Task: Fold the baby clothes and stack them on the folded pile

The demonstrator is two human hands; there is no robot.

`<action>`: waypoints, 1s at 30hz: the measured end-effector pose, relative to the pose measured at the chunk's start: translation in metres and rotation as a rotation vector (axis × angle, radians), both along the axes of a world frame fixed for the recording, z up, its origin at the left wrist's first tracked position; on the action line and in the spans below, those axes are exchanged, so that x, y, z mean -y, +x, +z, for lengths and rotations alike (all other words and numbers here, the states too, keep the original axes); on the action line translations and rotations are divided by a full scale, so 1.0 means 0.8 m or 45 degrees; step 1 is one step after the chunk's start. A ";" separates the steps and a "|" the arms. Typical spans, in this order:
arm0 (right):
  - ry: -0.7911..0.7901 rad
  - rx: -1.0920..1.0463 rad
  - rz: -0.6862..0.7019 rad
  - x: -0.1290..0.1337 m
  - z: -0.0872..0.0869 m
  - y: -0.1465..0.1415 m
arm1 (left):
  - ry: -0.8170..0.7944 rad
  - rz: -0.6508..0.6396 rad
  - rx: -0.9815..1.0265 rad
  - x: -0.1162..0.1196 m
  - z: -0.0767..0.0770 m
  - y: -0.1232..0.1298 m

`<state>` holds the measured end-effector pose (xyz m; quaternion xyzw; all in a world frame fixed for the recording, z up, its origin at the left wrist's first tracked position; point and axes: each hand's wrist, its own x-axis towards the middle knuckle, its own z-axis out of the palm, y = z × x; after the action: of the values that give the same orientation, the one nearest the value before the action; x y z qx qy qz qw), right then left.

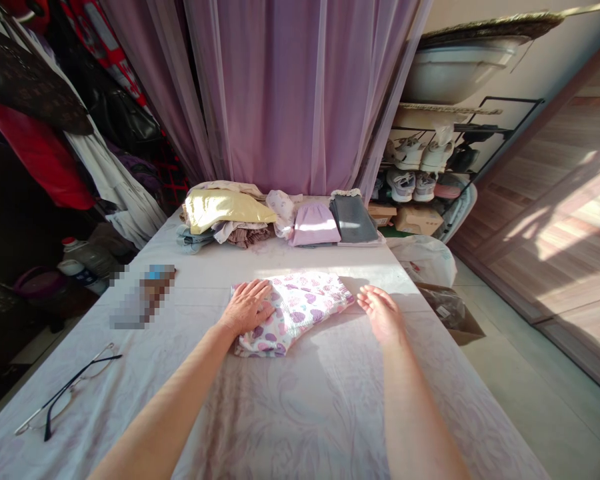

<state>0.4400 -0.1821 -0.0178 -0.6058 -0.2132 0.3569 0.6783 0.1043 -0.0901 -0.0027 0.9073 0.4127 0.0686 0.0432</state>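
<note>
"While the left hand (247, 308) is pressing palm-down on that heart-print garment (300, 313), how is the thing looking to you?"

"It's looking light and soft, more like thin fabric than anything stiff. It's lying folded and slightly skewed on the table (290, 417), and I'd guess it's going to slump rather than hold a shape, so I'd be taking it by the folded edges."

"And the hands, are they gripping it?"

"No, the left is spreading open on top, and the right hand (383, 313) is hovering open just beside the far corner, holding nothing."

"What's sitting beyond them?"

"Folded clothes are lining the back of the table: a yellow pile (229, 208), a lilac piece (315, 225), a grey piece (354, 219). Eyeglasses (73, 381) are lying off to the left."
</note>
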 end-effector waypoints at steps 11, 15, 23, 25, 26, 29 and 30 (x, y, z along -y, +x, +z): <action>-0.744 1.299 0.276 -0.002 0.020 -0.033 | -0.167 -0.043 -0.057 0.007 0.025 0.005; -0.475 1.301 0.220 -0.002 0.005 -0.031 | -0.156 -0.168 -0.021 0.032 0.027 0.011; -0.290 1.152 -0.019 -0.003 0.012 -0.036 | -0.107 -0.195 0.079 0.045 0.023 0.006; -0.139 1.295 -0.031 0.000 0.020 -0.048 | -0.073 -0.116 0.189 0.040 0.023 -0.003; -0.071 1.376 -0.004 0.002 0.024 -0.057 | -0.045 -0.022 0.253 0.038 0.023 -0.010; 0.060 1.564 0.226 0.005 0.035 -0.095 | 0.037 0.424 0.347 0.027 0.027 -0.036; 0.085 1.622 0.337 0.005 0.037 -0.110 | 0.037 0.558 0.321 0.023 0.028 -0.045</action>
<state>0.3522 -0.1860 0.0115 -0.6461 -0.6573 0.0016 0.3879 0.0685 -0.1081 0.0197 0.7809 0.5899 0.1947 0.0654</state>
